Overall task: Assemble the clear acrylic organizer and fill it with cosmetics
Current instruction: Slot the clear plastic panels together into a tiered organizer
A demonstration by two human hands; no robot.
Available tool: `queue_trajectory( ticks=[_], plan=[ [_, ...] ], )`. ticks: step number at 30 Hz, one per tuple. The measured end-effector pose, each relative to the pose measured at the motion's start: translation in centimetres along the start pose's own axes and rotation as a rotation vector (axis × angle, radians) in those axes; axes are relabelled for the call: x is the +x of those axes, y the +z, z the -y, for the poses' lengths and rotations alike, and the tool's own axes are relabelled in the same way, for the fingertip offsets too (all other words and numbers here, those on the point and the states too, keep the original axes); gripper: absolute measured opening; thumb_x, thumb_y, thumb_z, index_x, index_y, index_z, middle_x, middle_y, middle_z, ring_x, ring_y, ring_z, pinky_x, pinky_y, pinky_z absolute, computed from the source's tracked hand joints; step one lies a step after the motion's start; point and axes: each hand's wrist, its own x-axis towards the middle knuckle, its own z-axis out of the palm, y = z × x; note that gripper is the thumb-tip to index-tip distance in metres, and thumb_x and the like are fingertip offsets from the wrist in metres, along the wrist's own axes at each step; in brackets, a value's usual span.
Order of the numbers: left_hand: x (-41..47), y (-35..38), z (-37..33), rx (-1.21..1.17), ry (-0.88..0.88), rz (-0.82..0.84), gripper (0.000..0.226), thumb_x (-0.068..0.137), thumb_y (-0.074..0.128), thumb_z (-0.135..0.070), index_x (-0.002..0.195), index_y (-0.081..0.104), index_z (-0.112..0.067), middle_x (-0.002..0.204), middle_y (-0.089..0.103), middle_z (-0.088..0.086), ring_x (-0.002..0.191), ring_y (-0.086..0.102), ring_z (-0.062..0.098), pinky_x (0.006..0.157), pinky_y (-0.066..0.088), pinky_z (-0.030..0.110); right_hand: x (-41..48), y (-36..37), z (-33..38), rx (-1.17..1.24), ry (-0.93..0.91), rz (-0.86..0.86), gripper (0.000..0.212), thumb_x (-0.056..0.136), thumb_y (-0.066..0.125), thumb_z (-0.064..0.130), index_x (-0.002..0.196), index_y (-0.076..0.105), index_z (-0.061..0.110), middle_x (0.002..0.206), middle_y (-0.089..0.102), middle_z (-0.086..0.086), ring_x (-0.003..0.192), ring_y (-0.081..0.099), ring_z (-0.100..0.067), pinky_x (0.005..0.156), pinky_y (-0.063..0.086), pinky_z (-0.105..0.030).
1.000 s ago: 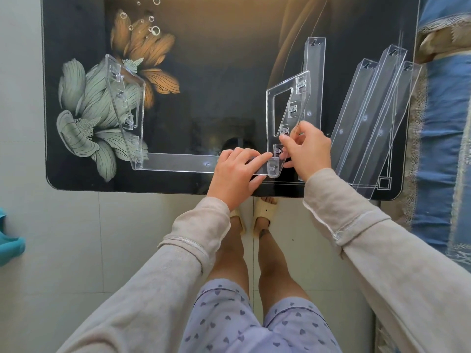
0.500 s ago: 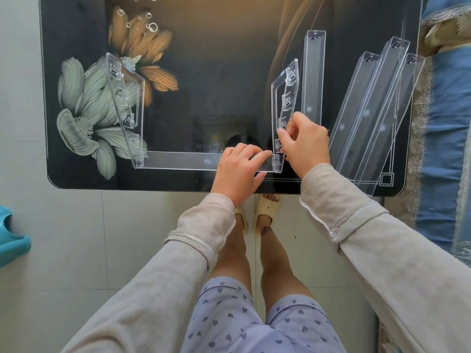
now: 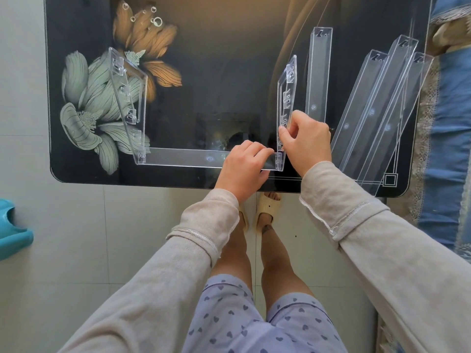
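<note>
Head view: side panel (image 3: 286,98) upright now in right grip (image 3: 305,141); left grip (image 3: 242,169) clasping base (image 3: 183,157)

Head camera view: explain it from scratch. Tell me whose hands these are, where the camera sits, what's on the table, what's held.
No machine here: a person works bare-handed, and the one camera sits on their head, looking down past their arms. On the dark flowered table a clear left side panel stands upright, joined to a low cross strip. The right hand pinches the right side panel at the strip's other end; the left hand grips the strip beside that corner. Four loose clear strips lie to the right.
</note>
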Motion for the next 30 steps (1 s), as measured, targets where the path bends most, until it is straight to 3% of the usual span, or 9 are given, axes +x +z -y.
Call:
queue_trajectory(
  ticks=[2, 5, 10, 14, 18, 22, 26, 30],
  plan=[
    [0.1, 0.0, 0.1, -0.009, -0.006, 0.01, 0.034, 0.075, 0.071, -0.009, 0.108, 0.066, -0.004, 0.101, 0.07, 0.013, 0.093, 0.063, 0.029, 0.08, 0.052, 0.035, 0.0, 0.0, 0.0, 0.008, -0.009, 0.004, 0.035, 0.087, 0.054, 0.02, 0.058, 0.035, 0.016, 0.048, 0.034, 0.008, 0.044, 0.034, -0.009, 0.054, 0.031, -0.02],
    [0.3, 0.1, 0.3, -0.018, -0.02, 0.025, 0.034, 0.077, 0.068, -0.009, 0.111, 0.064, -0.005, 0.104, 0.069, 0.011, 0.096, 0.061, 0.027, 0.083, 0.05, 0.033, 0.0, 0.0, 0.0, 0.027, -0.011, 0.014, 0.03, 0.087, 0.053, 0.019, 0.061, 0.038, 0.013, 0.048, 0.035, 0.007, 0.051, 0.041, -0.02, 0.06, 0.037, -0.027],
    [0.4, 0.7, 0.2, -0.05, -0.044, 0.041, 0.033, 0.079, 0.067, -0.008, 0.112, 0.062, -0.006, 0.107, 0.067, 0.011, 0.101, 0.058, 0.025, 0.089, 0.049, 0.03, 0.1, 0.0, -0.4, 0.044, -0.001, 0.02, 0.041, 0.087, 0.054, 0.019, 0.053, 0.029, 0.022, 0.048, 0.035, 0.008, 0.045, 0.033, -0.008, 0.052, 0.03, -0.02],
    [0.4, 1.0, 0.2, -0.06, -0.067, 0.037, 0.034, 0.078, 0.068, -0.006, 0.112, 0.063, -0.005, 0.106, 0.068, 0.011, 0.103, 0.058, 0.026, 0.091, 0.048, 0.032, 0.0, 0.0, -0.7, 0.058, -0.009, 0.074, 0.035, 0.089, 0.052, 0.021, 0.058, 0.035, 0.015, 0.048, 0.036, 0.007, 0.054, 0.041, -0.02, 0.061, 0.035, -0.026],
    [0.5, 1.1, -0.2, -0.055, -0.071, 0.033, 0.033, 0.078, 0.068, -0.006, 0.111, 0.064, -0.004, 0.104, 0.069, 0.012, 0.101, 0.059, 0.027, 0.089, 0.05, 0.033, -0.1, -0.1, -0.8, 0.071, -0.007, 0.096, 0.037, 0.091, 0.049, 0.021, 0.057, 0.036, 0.015, 0.049, 0.036, 0.005, 0.057, 0.045, -0.021, 0.061, 0.042, -0.03],
    [0.9, 1.4, -1.1, -0.078, -0.066, 0.039, 0.036, 0.08, 0.068, -0.006, 0.115, 0.062, -0.004, 0.108, 0.068, 0.012, 0.104, 0.058, 0.026, 0.09, 0.05, 0.033, -0.1, -0.7, -1.4, 0.044, 0.009, 0.082, 0.033, 0.091, 0.049, 0.02, 0.061, 0.038, 0.013, 0.049, 0.035, 0.005, 0.053, 0.042, -0.019, 0.059, 0.042, -0.029],
    [1.3, 1.8, -2.0, -0.081, -0.045, 0.041, 0.036, 0.08, 0.066, -0.004, 0.115, 0.062, -0.004, 0.108, 0.069, 0.013, 0.103, 0.058, 0.027, 0.09, 0.05, 0.033, -0.1, -1.5, -2.3, 0.037, 0.046, 0.076, 0.043, 0.09, 0.051, 0.021, 0.054, 0.029, 0.021, 0.048, 0.035, 0.006, 0.045, 0.033, -0.009, 0.049, 0.03, -0.019],
    [1.3, 1.4, -2.1, -0.028, -0.002, 0.042, 0.038, 0.071, 0.075, -0.005, 0.108, 0.065, -0.001, 0.098, 0.071, 0.015, 0.093, 0.064, 0.031, 0.084, 0.054, 0.036, -0.3, -2.3, -2.3, 0.083, 0.045, 0.097, 0.042, 0.091, 0.051, 0.036, 0.058, 0.04, 0.013, 0.051, 0.046, -0.001, 0.057, 0.052, -0.024, 0.061, 0.044, -0.029]
  ],
)
